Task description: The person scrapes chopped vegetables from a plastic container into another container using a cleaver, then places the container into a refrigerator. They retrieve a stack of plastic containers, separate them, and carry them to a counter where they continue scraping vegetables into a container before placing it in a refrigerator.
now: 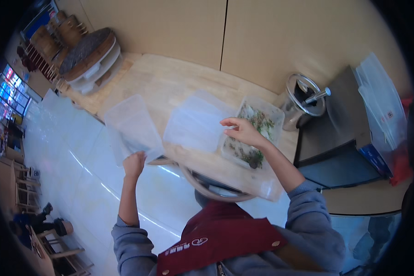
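Note:
My left hand is closed on the near edge of a translucent plastic container, which hangs partly past the left edge of the wooden table. My right hand, fingers curved and apart, hovers over the border between two things. To its left lies a clear plastic container or lid; whether it is one piece or several cannot be told. On its right stands a clear plastic box with chopped greens and dark bits scattered in it. Nothing shows between the fingers of my right hand.
A steel canister with a ring rim stands right of the greens box. Beyond it are a dark case and stacked plastic lids. Bamboo steamers are at the far left. A round chair back touches the near side. A seated person is at lower left.

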Demonstrator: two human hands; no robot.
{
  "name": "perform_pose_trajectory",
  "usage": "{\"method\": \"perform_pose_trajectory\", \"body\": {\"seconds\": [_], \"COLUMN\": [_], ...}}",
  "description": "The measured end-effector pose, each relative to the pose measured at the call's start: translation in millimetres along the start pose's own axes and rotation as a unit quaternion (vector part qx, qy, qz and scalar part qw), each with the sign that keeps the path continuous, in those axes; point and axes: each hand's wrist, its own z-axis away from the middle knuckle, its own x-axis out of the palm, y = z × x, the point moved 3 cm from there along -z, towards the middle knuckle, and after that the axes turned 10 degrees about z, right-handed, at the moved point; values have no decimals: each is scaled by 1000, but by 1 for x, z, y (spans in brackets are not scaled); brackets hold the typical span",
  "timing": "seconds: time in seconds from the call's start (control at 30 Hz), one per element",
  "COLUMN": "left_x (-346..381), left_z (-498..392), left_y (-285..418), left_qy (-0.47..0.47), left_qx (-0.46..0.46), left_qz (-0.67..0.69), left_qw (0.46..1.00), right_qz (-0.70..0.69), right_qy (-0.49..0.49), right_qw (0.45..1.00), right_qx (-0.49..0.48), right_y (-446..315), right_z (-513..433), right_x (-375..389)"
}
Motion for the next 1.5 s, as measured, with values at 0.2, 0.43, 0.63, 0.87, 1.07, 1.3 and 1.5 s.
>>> {"method": "perform_pose_trajectory", "body": {"seconds": [0.2, 0.43, 0.63, 0.87, 1.07, 1.3, 1.5], "left_x": [12, 141, 189, 174, 189, 190, 111], "left_z": [-91, -37, -73, -100, -98, -110, -133], "left_y": [-17, 76, 121, 112, 90, 92, 97], "left_qy": [43, -157, -144, -115, -187, -194, -214], "left_qx": [61, -360, -418, -419, -481, -421, -239], "left_qz": [-100, 639, 753, 778, 739, 807, 824], "left_qw": [992, 661, 488, 453, 434, 366, 467], "right_qz": [165, 271, 282, 267, 151, -104, -235], "right_qy": [32, 24, -112, -77, -186, -168, -43], "right_qw": [976, 895, 939, 920, 884, 937, 936], "right_qx": [142, 353, 159, 276, 402, 289, 257], "right_y": [130, 208, 178, 165, 164, 100, 1], "right_z": [-176, -238, -224, -216, -213, -205, -185], "right_x": [16, 22, 80, 90, 74, 60, 14]}}
